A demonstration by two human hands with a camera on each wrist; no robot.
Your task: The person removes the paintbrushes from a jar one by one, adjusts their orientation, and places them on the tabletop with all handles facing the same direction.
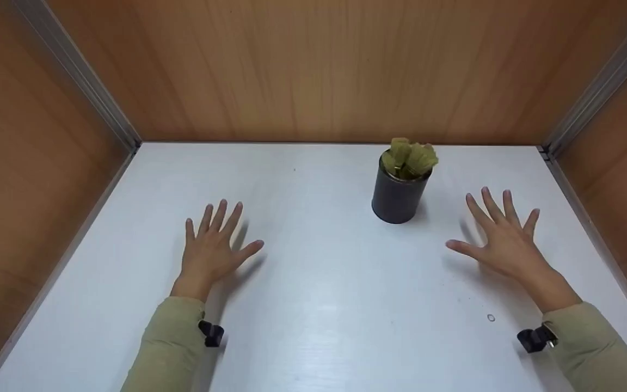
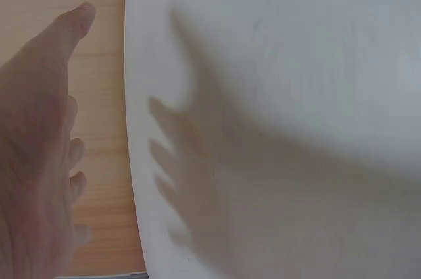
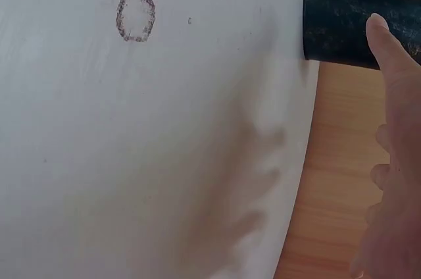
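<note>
Sleeves, olive, nearest the lens; both hands splayed flat, holding nothing. Left hand (image 1: 213, 247): well left of the dark cup (image 1: 399, 193), fingers wide. Right hand (image 1: 501, 237): near the cup's right side, fingers (image 1: 492, 206) wide, apart from it. Cup: upright on white table (image 1: 319, 305), holding green brushes (image 1: 409, 155). Risk: top-heavy; a sideways brush of the right hand could likely topple it.

head high, facing down; wrists close, tabletop (image 1: 313, 305) shared
</note>
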